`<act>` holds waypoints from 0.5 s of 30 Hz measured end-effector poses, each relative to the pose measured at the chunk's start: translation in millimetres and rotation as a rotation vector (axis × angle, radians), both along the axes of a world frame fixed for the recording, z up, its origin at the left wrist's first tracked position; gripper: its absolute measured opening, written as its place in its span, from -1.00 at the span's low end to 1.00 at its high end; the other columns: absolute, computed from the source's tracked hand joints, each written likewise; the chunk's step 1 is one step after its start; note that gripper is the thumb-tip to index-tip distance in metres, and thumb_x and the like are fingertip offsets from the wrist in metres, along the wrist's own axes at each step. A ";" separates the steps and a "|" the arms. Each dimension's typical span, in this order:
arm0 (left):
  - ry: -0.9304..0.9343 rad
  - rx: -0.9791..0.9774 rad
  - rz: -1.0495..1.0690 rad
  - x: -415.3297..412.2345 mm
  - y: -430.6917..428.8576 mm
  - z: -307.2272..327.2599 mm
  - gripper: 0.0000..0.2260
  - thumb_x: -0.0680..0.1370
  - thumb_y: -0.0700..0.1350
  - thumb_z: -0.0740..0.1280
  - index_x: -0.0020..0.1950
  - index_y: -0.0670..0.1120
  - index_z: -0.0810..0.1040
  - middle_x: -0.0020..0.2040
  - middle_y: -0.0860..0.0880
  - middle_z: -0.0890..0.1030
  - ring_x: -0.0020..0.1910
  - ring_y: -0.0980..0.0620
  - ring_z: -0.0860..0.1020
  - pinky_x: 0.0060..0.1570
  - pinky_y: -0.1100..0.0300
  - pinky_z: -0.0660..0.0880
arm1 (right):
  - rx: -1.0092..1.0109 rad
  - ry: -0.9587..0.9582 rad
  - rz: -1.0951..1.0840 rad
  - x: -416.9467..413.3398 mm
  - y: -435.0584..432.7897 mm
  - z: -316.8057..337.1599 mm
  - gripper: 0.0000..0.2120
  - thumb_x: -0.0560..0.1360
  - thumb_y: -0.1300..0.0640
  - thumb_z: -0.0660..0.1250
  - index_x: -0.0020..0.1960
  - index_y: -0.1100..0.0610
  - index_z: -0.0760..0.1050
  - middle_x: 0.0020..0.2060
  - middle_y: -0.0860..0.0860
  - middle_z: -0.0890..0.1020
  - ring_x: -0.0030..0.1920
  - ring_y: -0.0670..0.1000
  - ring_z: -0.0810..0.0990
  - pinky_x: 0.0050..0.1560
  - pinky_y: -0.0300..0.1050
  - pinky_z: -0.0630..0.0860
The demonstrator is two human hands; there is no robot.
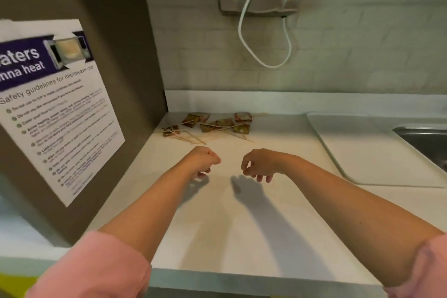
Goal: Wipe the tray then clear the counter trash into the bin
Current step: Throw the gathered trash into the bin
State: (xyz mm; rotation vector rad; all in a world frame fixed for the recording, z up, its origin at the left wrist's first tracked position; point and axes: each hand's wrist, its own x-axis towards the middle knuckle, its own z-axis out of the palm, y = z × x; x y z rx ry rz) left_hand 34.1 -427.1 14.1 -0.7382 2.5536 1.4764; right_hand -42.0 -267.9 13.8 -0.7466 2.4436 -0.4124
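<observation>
Hands hover side by side over counter [242, 225], apart from each other; left hand [205, 159] is clenched, with nothing visible in it; right hand [258, 164] is released, fingers hanging loosely curled; trash [212, 124], wrappers and sticks, lies beyond both hands, untouched; tray [362, 152] lies flat right of right hand, just beside sink [425, 143].

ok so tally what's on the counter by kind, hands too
packets: 7, as far as the blur allows
sticks: a tangled scatter, too many to count
tray: 1
hands: 2, left hand and right hand
total: 10, sticks aside
</observation>
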 end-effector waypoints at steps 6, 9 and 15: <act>-0.066 -0.097 0.026 -19.3 -55.3 -21.6 -0.83 0.55 -0.33 0.19 -0.02 -0.08 0.50 -0.02 -0.12 0.50 -0.18 0.05 0.46 -0.34 0.28 0.39 | -0.024 0.021 0.007 -17.5 -39.1 -12.2 -0.80 0.56 0.12 0.24 0.16 0.12 0.49 -0.07 0.05 0.56 -0.18 0.00 0.59 -0.39 -0.28 0.48; -0.083 -0.145 0.051 -30.2 -74.2 -32.0 -0.86 0.54 -0.34 0.24 0.01 -0.14 0.51 0.02 -0.14 0.50 -0.01 -0.03 0.47 -0.12 0.17 0.51 | -0.027 0.049 0.035 -26.8 -53.3 -17.0 -0.81 0.54 0.15 0.23 0.13 0.12 0.50 -0.09 0.03 0.51 -0.19 -0.01 0.59 -0.41 -0.29 0.45; -0.042 -0.426 0.193 -65.3 -105.8 -54.8 -0.75 0.53 -0.27 0.27 0.19 -0.16 0.56 0.30 -0.16 0.39 0.23 -0.15 0.46 0.25 0.04 0.44 | -0.007 0.135 0.090 -57.6 -80.4 -27.9 -0.77 0.53 0.17 0.21 0.12 0.11 0.57 -0.04 -0.01 0.44 -0.19 0.05 0.54 -0.44 -0.30 0.41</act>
